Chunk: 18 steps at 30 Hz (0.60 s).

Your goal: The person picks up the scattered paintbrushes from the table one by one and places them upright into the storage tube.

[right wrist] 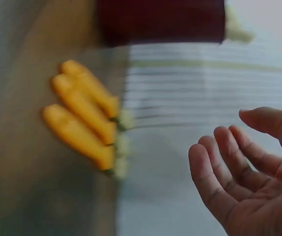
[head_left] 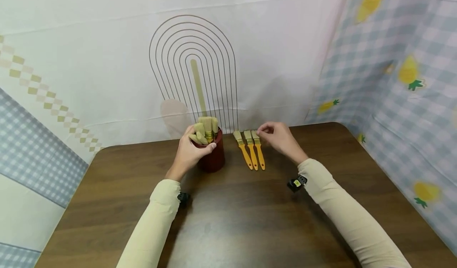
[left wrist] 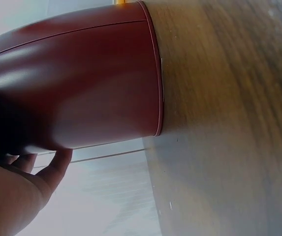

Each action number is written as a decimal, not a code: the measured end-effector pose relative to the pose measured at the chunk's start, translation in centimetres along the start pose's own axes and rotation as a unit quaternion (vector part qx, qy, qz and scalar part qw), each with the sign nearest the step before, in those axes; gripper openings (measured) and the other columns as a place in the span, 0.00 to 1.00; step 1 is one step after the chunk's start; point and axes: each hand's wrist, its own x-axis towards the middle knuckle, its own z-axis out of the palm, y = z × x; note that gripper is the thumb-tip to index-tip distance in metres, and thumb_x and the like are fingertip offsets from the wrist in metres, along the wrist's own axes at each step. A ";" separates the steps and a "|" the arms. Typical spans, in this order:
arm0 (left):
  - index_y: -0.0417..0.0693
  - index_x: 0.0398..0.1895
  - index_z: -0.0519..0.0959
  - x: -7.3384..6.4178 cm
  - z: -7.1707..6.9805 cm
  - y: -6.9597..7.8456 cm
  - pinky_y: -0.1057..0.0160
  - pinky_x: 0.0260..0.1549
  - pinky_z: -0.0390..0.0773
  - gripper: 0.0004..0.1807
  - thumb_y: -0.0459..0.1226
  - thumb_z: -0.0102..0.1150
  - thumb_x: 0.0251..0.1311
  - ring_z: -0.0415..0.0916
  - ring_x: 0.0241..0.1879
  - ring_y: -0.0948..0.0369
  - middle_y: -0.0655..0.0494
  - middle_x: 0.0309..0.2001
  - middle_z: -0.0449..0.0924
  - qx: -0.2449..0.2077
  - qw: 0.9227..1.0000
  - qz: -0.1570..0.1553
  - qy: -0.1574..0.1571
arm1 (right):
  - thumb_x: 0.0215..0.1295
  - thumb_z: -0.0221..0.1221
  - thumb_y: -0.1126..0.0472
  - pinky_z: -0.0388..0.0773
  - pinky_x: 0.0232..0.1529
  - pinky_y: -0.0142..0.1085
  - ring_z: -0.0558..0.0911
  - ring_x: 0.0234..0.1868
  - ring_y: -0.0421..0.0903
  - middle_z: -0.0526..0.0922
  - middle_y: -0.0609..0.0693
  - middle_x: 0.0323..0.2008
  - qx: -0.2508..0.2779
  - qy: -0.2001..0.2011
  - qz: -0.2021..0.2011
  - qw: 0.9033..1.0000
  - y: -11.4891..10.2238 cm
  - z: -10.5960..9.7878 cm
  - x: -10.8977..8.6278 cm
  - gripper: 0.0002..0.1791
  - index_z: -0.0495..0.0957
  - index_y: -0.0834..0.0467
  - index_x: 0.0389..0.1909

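A dark red cylindrical cup (left wrist: 96,73) stands on the table, with several paintbrushes (head_left: 206,126) in it, pale bristles up. My left hand (head_left: 190,151) grips the cup near its rim, thumb at the near side and fingers around the far left side. Right of the cup, three paintbrushes with yellow-orange handles (right wrist: 77,135) lie side by side, bristles towards the wall. Close to the bristle end of the rightmost one is my right hand (right wrist: 249,182). Its fingers are loosely bent and hold nothing; in the right wrist view they are apart from the brushes.
The brown wooden table (head_left: 235,220) ends at a wall sheet (head_left: 278,53) printed with arched lines, right behind the cup and brushes. On the right hangs a checked cloth (head_left: 389,93) with pineapples. Small black wrist cameras (head_left: 294,184) are strapped at both cuffs.
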 end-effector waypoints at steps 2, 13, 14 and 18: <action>0.44 0.61 0.81 0.0 0.0 0.0 0.47 0.63 0.71 0.33 0.36 0.82 0.50 0.72 0.62 0.50 0.47 0.63 0.75 0.001 1.000 -0.003 0.000 | 0.78 0.61 0.60 0.86 0.43 0.53 0.86 0.39 0.62 0.87 0.64 0.46 0.010 0.000 0.033 0.999 1.6 0.5 0.0 0.11 0.85 0.64 0.50; 0.33 0.61 0.79 -0.8 -0.4 4.3 0.48 0.64 0.71 0.31 0.32 0.78 0.52 0.72 0.62 0.47 0.39 0.63 0.75 -0.012 1.000 -0.013 -0.006 | 0.73 0.66 0.57 0.81 0.27 0.38 0.84 0.24 0.45 0.89 0.56 0.34 -0.091 -0.003 0.142 0.986 5.6 3.7 0.8 0.11 0.86 0.63 0.45; 0.33 0.62 0.79 -0.8 -0.4 4.3 0.49 0.63 0.71 0.32 0.33 0.78 0.52 0.72 0.62 0.48 0.39 0.63 0.75 -0.013 1.000 -0.015 -0.008 | 0.73 0.67 0.57 0.78 0.24 0.36 0.81 0.21 0.44 0.88 0.53 0.29 -0.108 -0.008 0.147 0.983 5.6 3.9 0.9 0.11 0.87 0.62 0.40; 0.35 0.63 0.78 -1.0 -0.4 4.4 0.50 0.63 0.72 0.33 0.34 0.78 0.52 0.72 0.61 0.48 0.40 0.63 0.75 -0.012 1.000 -0.017 -0.008 | 0.73 0.66 0.57 0.71 0.18 0.34 0.74 0.13 0.42 0.75 0.48 0.12 -0.153 -0.041 0.158 0.975 5.0 4.5 1.4 0.21 0.78 0.57 0.18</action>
